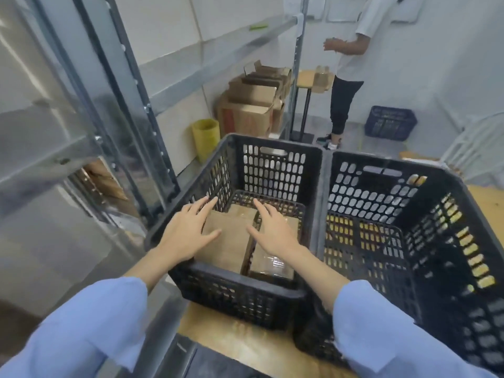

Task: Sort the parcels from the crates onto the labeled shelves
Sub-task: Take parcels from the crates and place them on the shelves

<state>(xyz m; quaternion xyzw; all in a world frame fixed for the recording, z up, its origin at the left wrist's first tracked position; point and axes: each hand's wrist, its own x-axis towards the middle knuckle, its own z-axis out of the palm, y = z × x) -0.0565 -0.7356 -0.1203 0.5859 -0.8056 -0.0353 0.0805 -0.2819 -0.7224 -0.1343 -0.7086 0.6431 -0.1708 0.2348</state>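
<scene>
Two black plastic crates stand side by side on a wooden table. The left crate [234, 165] holds brown cardboard parcels: a larger one [229, 244] on the left and a taped one [270, 266] on the right. My left hand [188, 230] hovers over the larger parcel's left side, fingers spread and straight. My right hand [272, 233] is over the gap between the parcels, fingers also spread. Neither hand grips anything. The right crate [381, 214] shows only its bare mesh floor.
A metal shelf rack [131, 110] rises at the left, close to the left crate. Behind stand open cardboard boxes [253, 105], a yellow bin [206, 139], a blue crate [390, 122] on the floor and a person [351, 64] by a small stand.
</scene>
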